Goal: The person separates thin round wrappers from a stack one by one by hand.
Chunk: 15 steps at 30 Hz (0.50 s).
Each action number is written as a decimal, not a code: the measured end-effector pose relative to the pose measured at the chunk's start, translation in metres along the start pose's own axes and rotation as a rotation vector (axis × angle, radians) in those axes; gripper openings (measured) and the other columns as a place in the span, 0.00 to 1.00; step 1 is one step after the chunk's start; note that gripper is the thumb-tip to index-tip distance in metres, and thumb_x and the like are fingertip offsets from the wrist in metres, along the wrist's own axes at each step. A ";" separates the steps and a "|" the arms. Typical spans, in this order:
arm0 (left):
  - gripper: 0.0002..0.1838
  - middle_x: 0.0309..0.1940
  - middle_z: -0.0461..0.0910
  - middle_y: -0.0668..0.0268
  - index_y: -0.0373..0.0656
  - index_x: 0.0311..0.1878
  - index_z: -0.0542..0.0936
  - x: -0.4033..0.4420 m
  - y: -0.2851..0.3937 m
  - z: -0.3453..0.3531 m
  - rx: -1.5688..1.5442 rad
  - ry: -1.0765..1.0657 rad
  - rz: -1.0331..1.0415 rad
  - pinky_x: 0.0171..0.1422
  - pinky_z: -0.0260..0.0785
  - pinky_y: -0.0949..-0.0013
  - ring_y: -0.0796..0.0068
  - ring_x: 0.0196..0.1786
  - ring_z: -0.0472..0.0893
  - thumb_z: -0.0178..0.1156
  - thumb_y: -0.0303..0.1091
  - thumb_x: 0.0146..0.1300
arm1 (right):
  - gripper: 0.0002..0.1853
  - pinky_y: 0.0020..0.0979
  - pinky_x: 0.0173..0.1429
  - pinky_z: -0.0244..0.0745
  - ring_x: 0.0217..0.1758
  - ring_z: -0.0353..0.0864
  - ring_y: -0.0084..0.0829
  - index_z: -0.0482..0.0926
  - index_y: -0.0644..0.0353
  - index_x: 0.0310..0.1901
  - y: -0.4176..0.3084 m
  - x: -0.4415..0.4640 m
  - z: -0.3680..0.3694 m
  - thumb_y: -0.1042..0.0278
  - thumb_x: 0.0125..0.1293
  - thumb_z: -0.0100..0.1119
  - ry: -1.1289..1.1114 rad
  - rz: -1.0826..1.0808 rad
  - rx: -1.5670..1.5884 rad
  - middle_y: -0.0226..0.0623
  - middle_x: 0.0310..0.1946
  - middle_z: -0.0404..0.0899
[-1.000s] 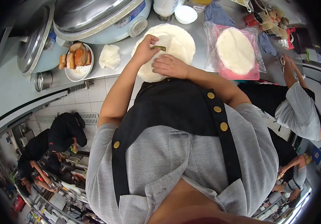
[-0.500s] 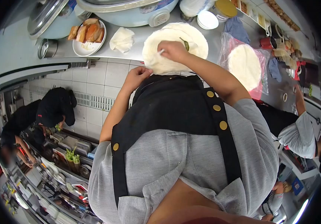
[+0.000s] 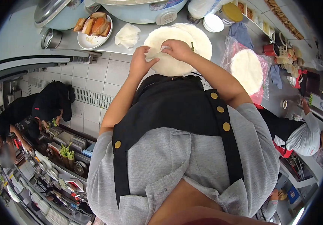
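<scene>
A stack of pale round flat dough sheets [image 3: 172,67] lies on the steel counter, its near edge against my apron. My right hand [image 3: 176,50] is over the sheets, its fingertips closed on a small white piece [image 3: 165,48] whose kind I cannot make out. My left hand [image 3: 142,62] is at the sheets' left edge, with thumb and fingers apart. A dark green strip, perhaps a pepper [image 3: 192,46], shows on the sheets behind my right hand and is mostly hidden. To the left lies a crumpled white cloth [image 3: 127,36].
Browned meat pieces [image 3: 98,27] fill a white plate [image 3: 90,42] at left. Behind stand large lidded pots [image 3: 141,14], a white bowl [image 3: 213,23] and a yellow-lidded jar [image 3: 232,12]. Another round sheet [image 3: 246,71] lies on plastic at right. Co-workers [image 3: 54,103] bend over a counter.
My left hand has lifted from the sheets' near edge, moved up and spread its fingers. My right hand stays over the sheets with the white piece. The view has shifted slightly.
</scene>
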<state>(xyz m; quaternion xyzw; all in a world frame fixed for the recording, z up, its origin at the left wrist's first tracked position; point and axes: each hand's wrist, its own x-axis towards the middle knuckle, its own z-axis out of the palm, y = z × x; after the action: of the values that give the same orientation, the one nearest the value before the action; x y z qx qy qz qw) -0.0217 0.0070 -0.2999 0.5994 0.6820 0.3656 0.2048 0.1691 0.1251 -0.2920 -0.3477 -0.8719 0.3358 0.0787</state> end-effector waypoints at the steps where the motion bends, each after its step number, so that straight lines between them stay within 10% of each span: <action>1: 0.28 0.42 0.80 0.58 0.37 0.49 0.78 0.007 -0.001 0.002 0.000 -0.005 0.008 0.47 0.74 0.62 0.61 0.40 0.80 0.78 0.41 0.51 | 0.12 0.42 0.50 0.76 0.46 0.82 0.41 0.83 0.51 0.46 -0.004 -0.002 -0.001 0.57 0.64 0.63 0.007 -0.012 -0.008 0.35 0.43 0.83; 4: 0.18 0.36 0.84 0.52 0.42 0.43 0.86 0.028 0.002 0.009 0.095 -0.351 -0.090 0.48 0.74 0.56 0.51 0.42 0.83 0.69 0.47 0.58 | 0.11 0.42 0.50 0.74 0.44 0.78 0.37 0.81 0.51 0.44 -0.018 -0.022 0.005 0.62 0.59 0.65 0.540 -0.282 -0.301 0.30 0.39 0.78; 7: 0.18 0.34 0.84 0.50 0.41 0.44 0.85 0.053 -0.013 0.010 0.127 -0.535 -0.167 0.46 0.74 0.56 0.51 0.41 0.84 0.67 0.46 0.59 | 0.13 0.42 0.50 0.71 0.44 0.73 0.34 0.78 0.50 0.43 -0.006 -0.038 0.027 0.69 0.55 0.66 0.285 -0.636 -0.289 0.27 0.37 0.73; 15: 0.19 0.26 0.81 0.52 0.33 0.33 0.78 0.070 -0.029 0.007 0.199 -0.775 -0.102 0.39 0.70 0.56 0.55 0.31 0.80 0.68 0.44 0.59 | 0.37 0.39 0.69 0.65 0.68 0.66 0.39 0.69 0.56 0.65 0.003 -0.065 0.072 0.62 0.52 0.72 0.136 -0.330 -0.269 0.37 0.63 0.68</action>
<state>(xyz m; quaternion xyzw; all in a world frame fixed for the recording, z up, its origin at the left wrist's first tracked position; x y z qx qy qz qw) -0.0500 0.0757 -0.3147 0.6752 0.6152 0.0342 0.4054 0.1927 0.0460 -0.3424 -0.2295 -0.9465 0.1750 0.1444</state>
